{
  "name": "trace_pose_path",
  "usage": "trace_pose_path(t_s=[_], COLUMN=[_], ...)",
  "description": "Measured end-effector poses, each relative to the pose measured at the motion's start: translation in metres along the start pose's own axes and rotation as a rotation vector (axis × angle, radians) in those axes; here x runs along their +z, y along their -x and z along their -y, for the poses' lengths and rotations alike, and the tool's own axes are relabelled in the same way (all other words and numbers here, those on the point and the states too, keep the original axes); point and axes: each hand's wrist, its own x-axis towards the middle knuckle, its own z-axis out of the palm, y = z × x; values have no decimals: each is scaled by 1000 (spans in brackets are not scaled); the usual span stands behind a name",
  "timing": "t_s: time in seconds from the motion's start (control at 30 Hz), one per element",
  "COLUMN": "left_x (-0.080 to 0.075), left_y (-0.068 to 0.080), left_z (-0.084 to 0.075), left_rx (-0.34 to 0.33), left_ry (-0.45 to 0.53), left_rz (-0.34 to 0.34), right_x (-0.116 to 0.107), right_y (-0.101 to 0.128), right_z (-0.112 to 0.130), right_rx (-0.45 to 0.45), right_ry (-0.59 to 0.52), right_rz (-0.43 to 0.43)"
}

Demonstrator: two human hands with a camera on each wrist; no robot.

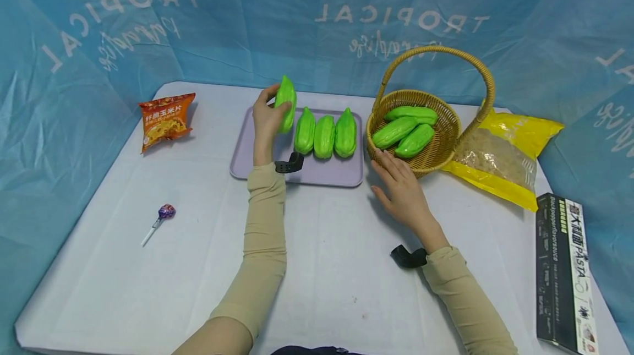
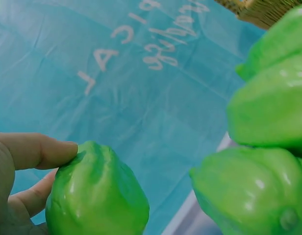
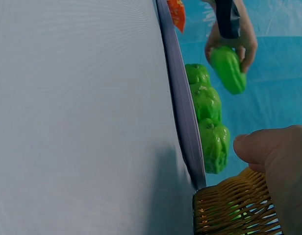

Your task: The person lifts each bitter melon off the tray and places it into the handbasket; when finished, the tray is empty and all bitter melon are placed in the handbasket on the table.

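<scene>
At the upper left of the frame lay a crinkled orange plastic snack packet [image 1: 167,122], with a purple-wrapped lollipop [image 1: 166,212] below it. At right, the arched handle of a golden woven wicker basket [image 1: 449,136] crossed a yellow plastic bag [image 1: 510,157]; a long black-and-white box [image 1: 567,275] lay lower right. At upper centre, the left hand [image 1: 267,115] pinched a glossy, ridged, bright-green tapered fruit [image 1: 286,103] above a flat lavender rectangular tray [image 1: 317,177], hiding part of it. Three matching green fruits [image 1: 324,137] lay side by side there; three more [image 1: 396,132] sat in the basket. The right hand [image 1: 403,192], fingers extended, thumb apart, touched the basket's near side.
</scene>
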Motion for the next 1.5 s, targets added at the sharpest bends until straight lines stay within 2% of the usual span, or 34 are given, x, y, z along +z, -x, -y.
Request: trace_pose_path(t_s=[0.2, 0.4, 0.63, 0.93, 1.17, 1.5], left_x=[5, 13, 26, 55, 76, 111], left_y=[0, 0, 4, 15, 30, 47], left_z=[-14, -29, -48, -64, -83, -92], left_rx=[17, 45, 113, 177, 275, 353], left_ry=[66, 90, 121, 70, 38, 0], left_rz=[57, 115, 165, 299, 393, 528], right_x=[0, 1, 1, 1, 0, -2], right_y=[0, 1, 1, 2, 0, 0], right_z=[0, 1, 1, 1, 1, 0], right_rx=[-3, -5, 1, -6, -15, -14], right_ry=[-2, -3, 2, -6, -4, -4], right_rz=[-8, -14, -9, -12, -21, -11])
